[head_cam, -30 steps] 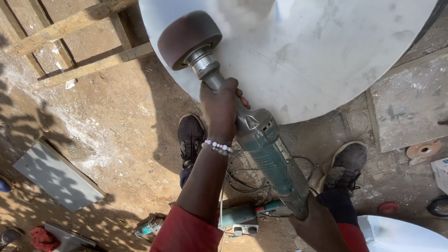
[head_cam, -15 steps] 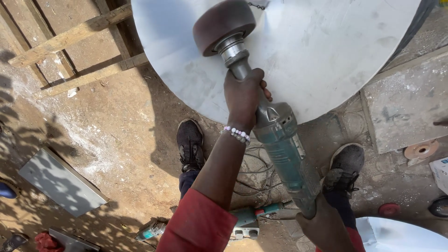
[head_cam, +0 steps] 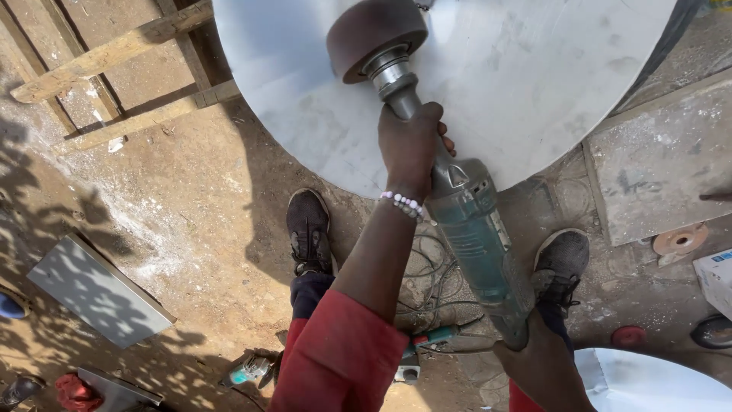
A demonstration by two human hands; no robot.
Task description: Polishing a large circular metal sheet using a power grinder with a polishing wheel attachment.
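My left hand (head_cam: 412, 149), a bead bracelet on its wrist, grips the metal neck of a long green power polisher (head_cam: 476, 236). The tool's dark brown wheel (head_cam: 374, 38) rests against a large round grey metal sheet (head_cam: 549, 91) in front of me. At the bottom right, my right hand (head_cam: 534, 358) holds the polisher's rear end. A red sleeve covers my left upper arm. My two dark shoes (head_cam: 309, 229) (head_cam: 560, 263) stand on the dirt just under the sheet's lower edge.
Tangled cables (head_cam: 431, 278) and a second green power tool (head_cam: 427, 343) lie between my feet. Wooden frame (head_cam: 114, 53) upper left, grey metal plate (head_cam: 99, 294) left, concrete slab (head_cam: 663, 168) right with an abrasive disc (head_cam: 679, 240), another pale round sheet (head_cam: 656, 381) bottom right.
The polisher's wheel has slid rightward and slightly up across the round sheet. Both hands keep their grip on the tool.
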